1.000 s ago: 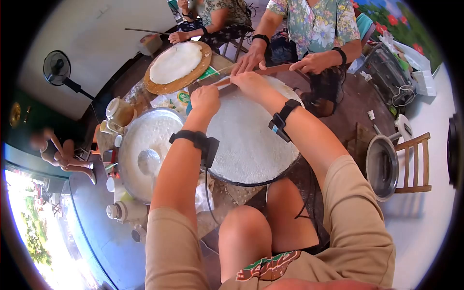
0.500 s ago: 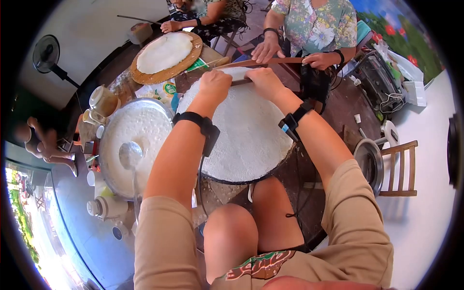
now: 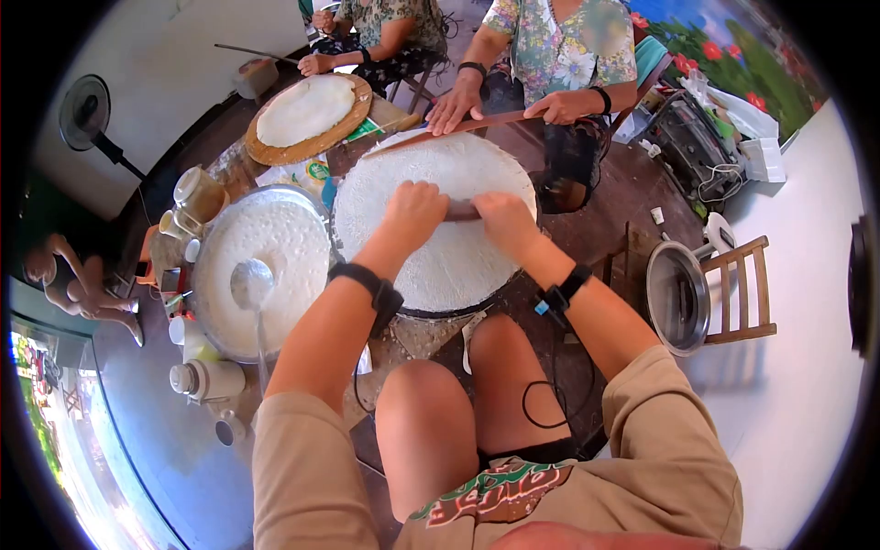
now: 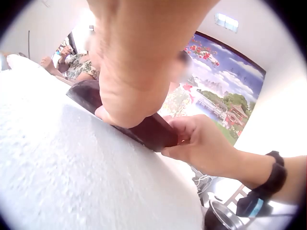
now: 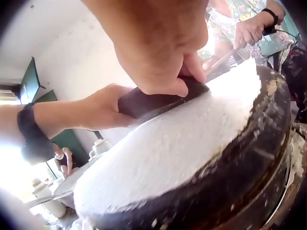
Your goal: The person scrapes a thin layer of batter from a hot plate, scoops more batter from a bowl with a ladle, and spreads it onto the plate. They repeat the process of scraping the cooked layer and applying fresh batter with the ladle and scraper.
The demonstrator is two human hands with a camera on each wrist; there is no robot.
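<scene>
A dark, flat scraper (image 3: pixel 461 211) lies edge-down on the thin white batter sheet (image 3: pixel 440 270) that covers a round griddle (image 5: pixel 235 172) with a thick dark rim. My left hand (image 3: pixel 414 215) grips one end, its fingers curled over the blade in the left wrist view. At the other end my right hand (image 3: pixel 506 223) pinches the scraper, thumb on the near face in the right wrist view. Across the far edge of the sheet, another person holds a long brown strip (image 3: pixel 500 122), one hand flat at its left end.
To the left stands a wide metal basin (image 3: pixel 302 339) of batter with a ladle (image 3: pixel 252 282) in it. Behind are a finished white sheet (image 3: pixel 305 110) on a round board, jars and a thermos (image 3: pixel 209 379). A wooden chair (image 3: pixel 741 293) and a metal bowl (image 3: pixel 676 321) stand right.
Both my hands have drawn the scraper from the griddle's far edge toward me, to about its middle. The other person's long strip has shifted left and now slants over the far edge.
</scene>
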